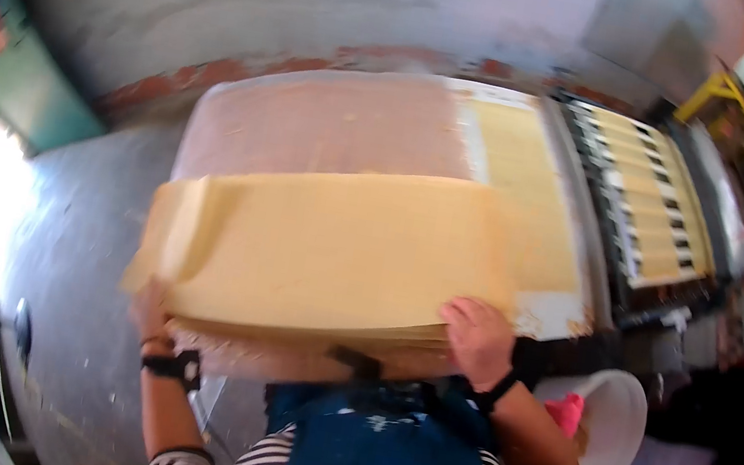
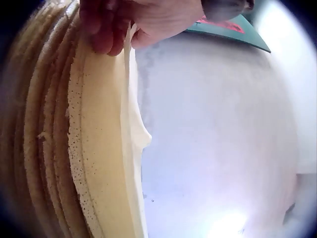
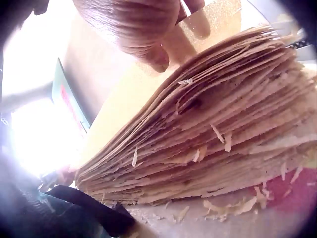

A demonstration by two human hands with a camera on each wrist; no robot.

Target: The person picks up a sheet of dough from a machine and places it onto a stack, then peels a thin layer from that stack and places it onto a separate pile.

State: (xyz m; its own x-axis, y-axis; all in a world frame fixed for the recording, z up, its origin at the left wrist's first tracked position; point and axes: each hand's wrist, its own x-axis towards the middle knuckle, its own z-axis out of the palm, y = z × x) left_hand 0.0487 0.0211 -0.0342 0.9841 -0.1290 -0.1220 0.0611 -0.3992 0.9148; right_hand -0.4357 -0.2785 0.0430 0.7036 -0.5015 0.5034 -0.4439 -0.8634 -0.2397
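A thick stack of thin tan sheets [image 1: 340, 247] lies in front of the person, and its top sheet has a raised fold near the left end. At the near left corner, my left hand [image 1: 150, 309] pinches the edge of the top sheet [image 2: 130, 99] between thumb and fingers, as the left wrist view shows. My right hand [image 1: 480, 339] rests on the near right corner of the stack. In the right wrist view its thumb [image 3: 157, 58] touches the top sheet, above many ragged, flaking layers [image 3: 213, 124].
Behind the stack is a pinkish translucent board [image 1: 331, 124]. To its right lies another tan sheet [image 1: 528, 199] on a white surface. Further right stands a frame with a slatted tan panel [image 1: 646, 193]. A white bucket [image 1: 618, 432] holding something pink sits near the right elbow.
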